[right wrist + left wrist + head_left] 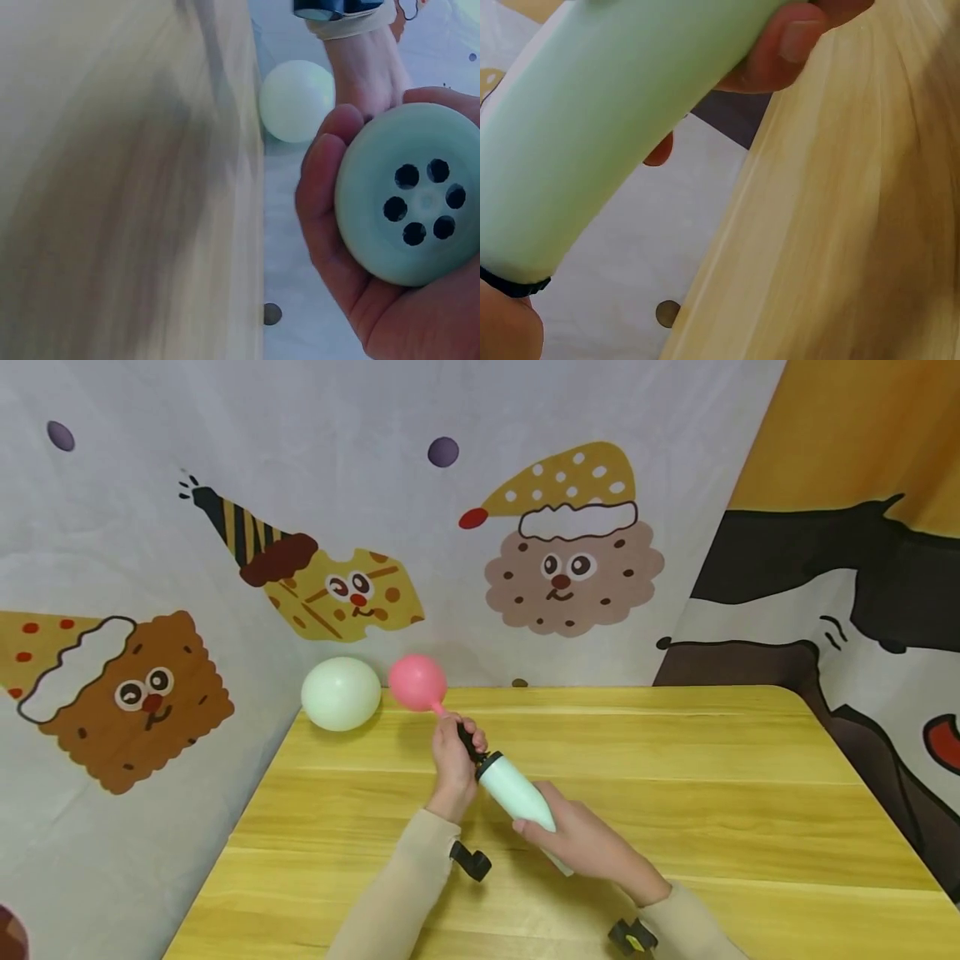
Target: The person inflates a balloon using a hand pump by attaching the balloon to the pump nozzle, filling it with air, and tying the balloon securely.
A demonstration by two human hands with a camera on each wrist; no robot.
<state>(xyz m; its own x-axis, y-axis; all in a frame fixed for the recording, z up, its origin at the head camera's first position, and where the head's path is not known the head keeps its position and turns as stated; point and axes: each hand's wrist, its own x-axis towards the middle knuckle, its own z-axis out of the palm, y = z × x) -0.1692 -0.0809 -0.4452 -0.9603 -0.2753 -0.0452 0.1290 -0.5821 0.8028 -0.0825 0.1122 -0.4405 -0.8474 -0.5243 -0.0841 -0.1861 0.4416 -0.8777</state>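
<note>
From here: left sleeve (401,881) and right sleeve (693,927) both long, plain beige. Small black left wrist unit (471,862), stubby housing. Dark right wrist unit (622,935) carries a yellow mark (636,942). Left hand (454,758), right hand (585,842): bare.

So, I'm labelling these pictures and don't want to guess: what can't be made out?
Pink balloon: its mouth, hidden by the left hand in the head view.
White balloon: its mouth, out of sight, probably behind its own body, head view.
Pump: base cut off by the top edge, left wrist view.
Left hand: fingers hidden behind the right hand and pump, right wrist view.
</note>
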